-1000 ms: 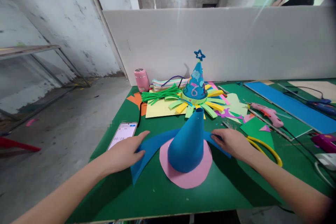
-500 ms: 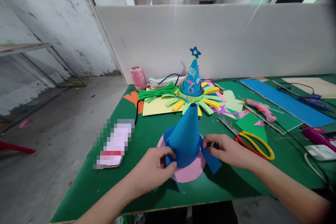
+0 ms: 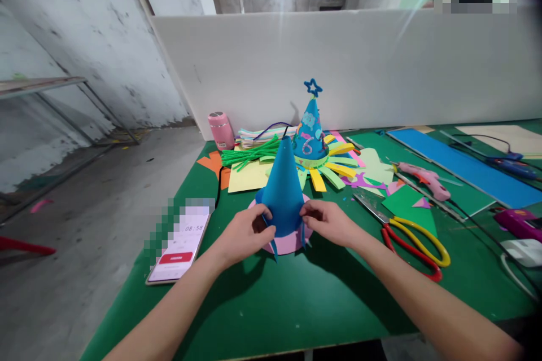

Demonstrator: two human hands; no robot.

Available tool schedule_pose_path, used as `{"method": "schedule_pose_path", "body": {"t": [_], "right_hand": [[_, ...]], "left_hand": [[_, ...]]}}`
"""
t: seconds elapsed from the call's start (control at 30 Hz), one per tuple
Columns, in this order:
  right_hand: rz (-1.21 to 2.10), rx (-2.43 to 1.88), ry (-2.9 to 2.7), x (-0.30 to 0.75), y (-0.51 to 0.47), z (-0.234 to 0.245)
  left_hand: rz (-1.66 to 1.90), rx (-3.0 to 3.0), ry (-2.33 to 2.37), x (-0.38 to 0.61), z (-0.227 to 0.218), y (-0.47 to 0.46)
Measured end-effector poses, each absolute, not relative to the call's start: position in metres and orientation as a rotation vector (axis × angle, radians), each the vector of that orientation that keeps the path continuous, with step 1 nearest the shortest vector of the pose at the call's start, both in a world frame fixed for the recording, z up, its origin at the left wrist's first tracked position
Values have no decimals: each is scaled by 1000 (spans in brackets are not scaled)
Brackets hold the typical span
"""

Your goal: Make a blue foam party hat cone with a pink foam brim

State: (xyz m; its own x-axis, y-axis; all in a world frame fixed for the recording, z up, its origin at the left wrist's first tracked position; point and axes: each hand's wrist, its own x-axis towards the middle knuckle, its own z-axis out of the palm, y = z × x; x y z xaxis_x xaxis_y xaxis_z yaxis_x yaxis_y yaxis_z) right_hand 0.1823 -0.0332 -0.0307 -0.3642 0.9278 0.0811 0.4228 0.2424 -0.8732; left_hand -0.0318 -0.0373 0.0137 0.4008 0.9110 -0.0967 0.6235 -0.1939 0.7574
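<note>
Right hand [image 3: 328,223], half curled, pinches blue strip [image 3: 303,235]

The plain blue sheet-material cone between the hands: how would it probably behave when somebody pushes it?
The cone is probably light for its size, as its smooth sides look thin. Those sides would likely dent if squeezed. With its base much wider than its top, it seems more apt to slide than tip if pushed low.

Through my feed, the plain blue cone [image 3: 284,192] looks smooth, matt paper; pipe cleaners [image 3: 252,154] fuzzy, scissor blades [image 3: 370,207] metal, desk [image 3: 271,310] glossy.
</note>
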Motion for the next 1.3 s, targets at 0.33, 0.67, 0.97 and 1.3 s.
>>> {"method": "schedule_pose_path", "body": {"t": [0.33, 0.67, 0.97, 1.3], "right_hand": [[1084, -1128, -1693, 177, -24, -48], [1113, -1134, -1596, 174, -26, -62], [1047, -1261, -1781, 176, -32, -58], [970, -1334, -1861, 169, -33, -56]], "left_hand": [[575, 1771, 1114, -48, 2, -22], [769, 1641, 1145, -44, -16, -20], [733, 1745, 1531, -51, -26, -13], [850, 1921, 1457, -63, -41, -16]]}}
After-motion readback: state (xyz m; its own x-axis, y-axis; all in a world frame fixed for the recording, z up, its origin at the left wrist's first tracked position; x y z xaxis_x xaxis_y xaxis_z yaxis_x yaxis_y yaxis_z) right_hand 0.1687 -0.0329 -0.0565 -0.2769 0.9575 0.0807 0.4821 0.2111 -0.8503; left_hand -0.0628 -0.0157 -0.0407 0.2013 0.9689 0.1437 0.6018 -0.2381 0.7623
